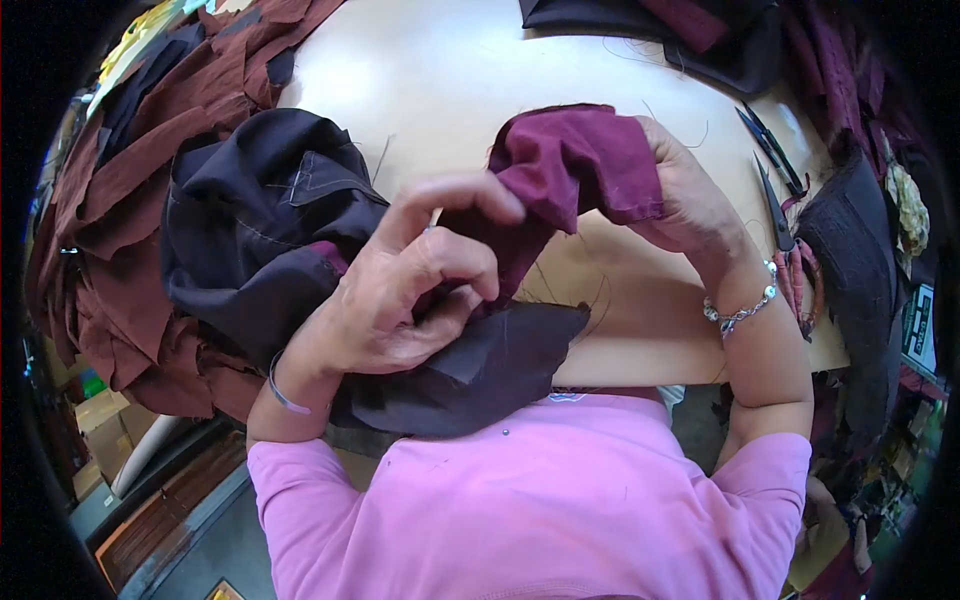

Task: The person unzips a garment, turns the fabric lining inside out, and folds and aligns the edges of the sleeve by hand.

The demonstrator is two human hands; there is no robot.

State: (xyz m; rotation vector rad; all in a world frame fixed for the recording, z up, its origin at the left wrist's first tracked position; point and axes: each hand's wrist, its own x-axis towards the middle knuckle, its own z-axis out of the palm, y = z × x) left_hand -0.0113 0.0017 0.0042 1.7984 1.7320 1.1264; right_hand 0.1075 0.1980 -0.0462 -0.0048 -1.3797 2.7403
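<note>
A maroon cloth piece [570,165] is stretched between my two hands, raised above the table. My right hand [695,205] grips its right end, with most of the fingers hidden beneath the fabric. My left hand [410,285] is curled at the cloth's lower left part, its lower fingers bent around the fabric and the raised index finger smeared by motion. The maroon cloth joins a dark garment piece [260,210], which lies bunched with visible stitching left of my left hand. A dark flap [490,365] of fabric hangs below that hand, over the table's front edge.
Brown cloth pieces [140,260] are heaped along the left side. Two pairs of dark-bladed scissors [772,205] lie on the table [400,60] at the right. More dark cloth [850,280] and maroon cloth [825,70] drape over the right edge. Loose threads lie about.
</note>
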